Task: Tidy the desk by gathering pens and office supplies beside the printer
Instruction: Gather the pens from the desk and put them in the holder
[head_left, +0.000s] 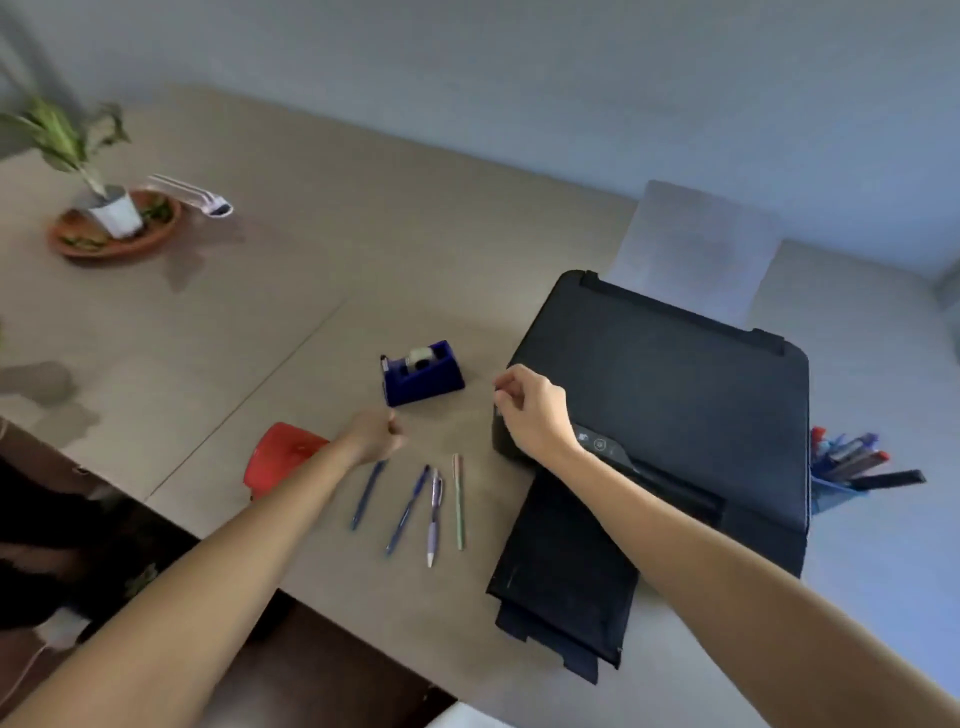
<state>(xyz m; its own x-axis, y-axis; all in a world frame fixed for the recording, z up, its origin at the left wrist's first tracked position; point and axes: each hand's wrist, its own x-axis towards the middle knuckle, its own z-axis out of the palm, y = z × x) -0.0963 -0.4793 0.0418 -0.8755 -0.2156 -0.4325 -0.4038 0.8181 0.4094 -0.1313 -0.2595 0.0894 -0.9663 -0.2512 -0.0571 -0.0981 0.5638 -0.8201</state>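
Note:
A black printer stands on the right of the desk, its output tray pulled out toward me. Left of it lie several pens in a row: two blue pens, a lilac pen and a thin green pen. A blue tape dispenser sits just behind them. My left hand hovers over the top end of the leftmost blue pen, fingers curled. My right hand is loosely curled at the printer's front left corner. A red object lies under my left forearm.
A blue pen holder with several pens stands right of the printer. A potted plant in a brown saucer and a white object sit at the far left. The desk's front edge runs diagonally below the pens.

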